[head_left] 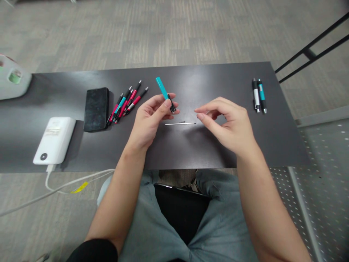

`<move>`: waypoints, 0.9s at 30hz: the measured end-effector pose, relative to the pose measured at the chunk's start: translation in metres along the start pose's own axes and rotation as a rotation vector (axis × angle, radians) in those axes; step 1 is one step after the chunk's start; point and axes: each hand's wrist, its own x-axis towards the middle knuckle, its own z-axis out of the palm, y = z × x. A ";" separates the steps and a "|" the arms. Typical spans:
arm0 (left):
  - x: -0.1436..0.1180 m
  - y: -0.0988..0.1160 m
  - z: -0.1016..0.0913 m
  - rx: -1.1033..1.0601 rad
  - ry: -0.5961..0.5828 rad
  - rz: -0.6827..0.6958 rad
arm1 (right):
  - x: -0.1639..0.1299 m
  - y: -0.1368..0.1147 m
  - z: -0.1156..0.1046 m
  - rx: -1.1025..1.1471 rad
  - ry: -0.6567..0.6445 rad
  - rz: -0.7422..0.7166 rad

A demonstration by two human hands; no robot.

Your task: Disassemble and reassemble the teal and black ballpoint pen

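My left hand [149, 118] holds a teal pen barrel [162, 88] with a black grip end, tilted up and away from me above the dark table [218, 78]. A thin white ink refill [180, 123] lies flat on the table between my hands, with a tiny dark part just above it. My right hand [226, 122] hovers just right of the refill, thumb and forefinger pinched close together; whether something small sits between them I cannot tell.
A bunch of several red and teal pens [127, 102] lies left of centre beside a black phone [96, 108]. Two pens [259, 95], white and teal, lie at the far right. A white power bank [54, 140] with cable sits near the left front edge. A black metal rail [311, 52] stands beyond the table's right corner.
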 end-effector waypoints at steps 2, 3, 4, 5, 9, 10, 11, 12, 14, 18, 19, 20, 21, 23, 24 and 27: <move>0.000 -0.001 -0.001 0.006 -0.004 0.009 | 0.000 0.002 0.001 -0.007 -0.011 -0.010; 0.000 -0.001 -0.001 0.004 -0.006 0.012 | 0.000 0.003 0.001 -0.006 -0.014 -0.019; 0.000 -0.001 -0.002 -0.001 -0.008 0.015 | 0.000 0.004 0.001 -0.005 -0.018 -0.025; 0.001 -0.002 -0.002 -0.007 -0.005 0.020 | 0.000 0.004 0.001 -0.003 -0.024 -0.023; 0.004 -0.007 -0.005 -0.005 0.008 0.045 | 0.000 0.001 0.001 -0.011 -0.060 0.016; 0.005 -0.009 -0.006 0.006 0.010 0.051 | 0.000 0.000 0.001 -0.014 -0.070 0.028; 0.006 -0.010 -0.007 0.021 0.009 0.056 | 0.000 -0.001 0.000 -0.015 -0.078 0.039; 0.006 -0.011 -0.008 0.040 0.007 0.061 | 0.001 -0.003 0.000 -0.016 -0.087 0.052; 0.006 -0.011 -0.010 0.083 0.001 0.065 | 0.002 -0.005 -0.002 -0.019 -0.100 0.074; 0.005 -0.004 -0.013 0.191 -0.007 0.115 | 0.001 -0.002 -0.003 -0.068 -0.116 0.100; 0.004 -0.002 -0.014 0.239 -0.012 0.146 | 0.000 0.000 -0.003 -0.093 -0.128 0.106; 0.004 0.000 -0.016 0.296 -0.020 0.179 | -0.001 0.002 -0.003 -0.127 -0.148 0.114; 0.003 0.001 -0.018 0.361 -0.028 0.208 | -0.003 0.005 -0.001 -0.168 -0.178 0.127; 0.003 0.003 -0.022 0.489 -0.038 0.246 | -0.006 0.010 0.001 -0.261 -0.246 0.161; 0.002 0.003 -0.024 0.544 -0.041 0.259 | -0.007 0.013 0.003 -0.308 -0.274 0.176; 0.001 0.004 -0.027 0.660 -0.051 0.312 | -0.008 0.019 0.006 -0.417 -0.331 0.190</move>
